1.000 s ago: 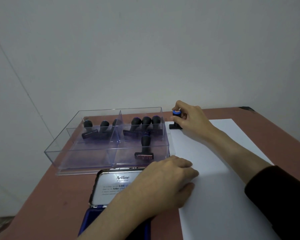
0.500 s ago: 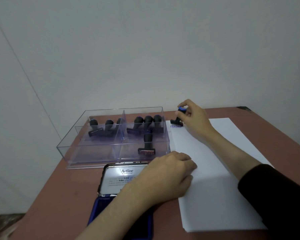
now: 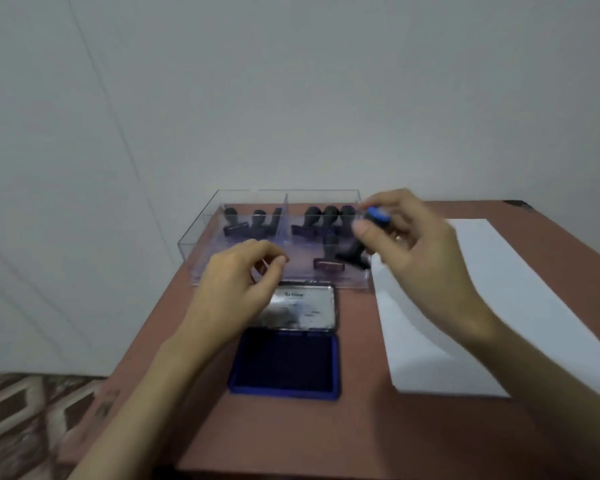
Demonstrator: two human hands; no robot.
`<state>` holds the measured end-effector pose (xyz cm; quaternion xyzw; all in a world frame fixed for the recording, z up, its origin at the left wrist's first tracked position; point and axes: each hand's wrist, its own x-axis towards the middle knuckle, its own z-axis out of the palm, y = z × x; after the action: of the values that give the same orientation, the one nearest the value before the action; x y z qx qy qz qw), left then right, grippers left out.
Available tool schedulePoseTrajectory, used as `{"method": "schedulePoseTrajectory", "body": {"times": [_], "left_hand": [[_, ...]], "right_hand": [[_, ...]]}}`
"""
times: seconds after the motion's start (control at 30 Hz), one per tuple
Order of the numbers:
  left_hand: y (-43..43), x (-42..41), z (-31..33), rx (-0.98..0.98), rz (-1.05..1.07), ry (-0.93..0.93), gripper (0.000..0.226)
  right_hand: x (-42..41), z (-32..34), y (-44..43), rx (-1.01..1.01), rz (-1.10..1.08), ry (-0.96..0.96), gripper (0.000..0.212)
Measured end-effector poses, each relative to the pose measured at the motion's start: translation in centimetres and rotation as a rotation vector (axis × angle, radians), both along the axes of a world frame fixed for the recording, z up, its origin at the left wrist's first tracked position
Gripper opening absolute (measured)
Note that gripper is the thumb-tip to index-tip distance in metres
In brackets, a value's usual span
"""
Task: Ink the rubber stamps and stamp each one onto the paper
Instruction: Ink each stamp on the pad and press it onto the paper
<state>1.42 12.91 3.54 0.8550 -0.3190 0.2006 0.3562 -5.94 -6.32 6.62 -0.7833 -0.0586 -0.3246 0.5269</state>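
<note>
My right hand [image 3: 409, 251] grips a black rubber stamp [image 3: 357, 256] with a blue cap, tilted in the air over the right end of the clear plastic tray [image 3: 205, 230]. Several black stamps [image 3: 329, 220] stand or lie in the tray's two compartments. My left hand [image 3: 236, 289] hovers with loosely curled fingers, holding nothing, over the tray's front wall and the open lid [image 3: 305, 310] of the blue ink pad [image 3: 284, 362]. The white paper [image 3: 492, 306] lies to the right, partly under my right arm.
The reddish-brown table [image 3: 291, 434] ends at the left, where patterned floor [image 3: 25, 417] shows. A plain wall stands close behind the tray. The frame is motion-blurred.
My right hand lifted the stamp off the paper's top left corner and carried it left over the tray. My left hand left the paper's edge and moved left and up. The ink pad is now uncovered.
</note>
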Motion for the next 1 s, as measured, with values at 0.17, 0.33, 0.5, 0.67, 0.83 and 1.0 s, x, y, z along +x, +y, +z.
{"method": "schedulePoseTrajectory", "body": {"times": [0.17, 0.33, 0.5, 0.67, 0.83, 1.0], "left_hand": [[1.2, -0.1, -1.4, -0.076, 0.093, 0.072, 0.012], [1.3, 0.1, -1.7, -0.087, 0.090, 0.105, 0.013], [1.4, 0.5, -1.9, -0.075, 0.075, 0.117, 0.014], [1.4, 0.7, -2.0, -0.051, 0.076, 0.107, 0.015], [1.4, 0.7, -2.1, -0.044, 0.074, 0.106, 0.024], [1.4, 0.8, -2.1, -0.042, 0.081, 0.082, 0.018]], "right_hand": [[-1.8, -3.3, 4.9, -0.239, 0.166, 0.125, 0.013], [-2.0, -4.4, 5.9, -0.389, 0.152, 0.108, 0.011], [-1.9, -4.5, 6.5, -0.447, 0.175, 0.100, 0.010], [-1.8, -4.9, 6.6, -0.454, 0.193, 0.050, 0.015], [-1.8, -5.0, 6.6, -0.455, 0.201, 0.020, 0.015], [-1.8, -5.0, 6.6, -0.464, 0.197, 0.018, 0.012]]}}
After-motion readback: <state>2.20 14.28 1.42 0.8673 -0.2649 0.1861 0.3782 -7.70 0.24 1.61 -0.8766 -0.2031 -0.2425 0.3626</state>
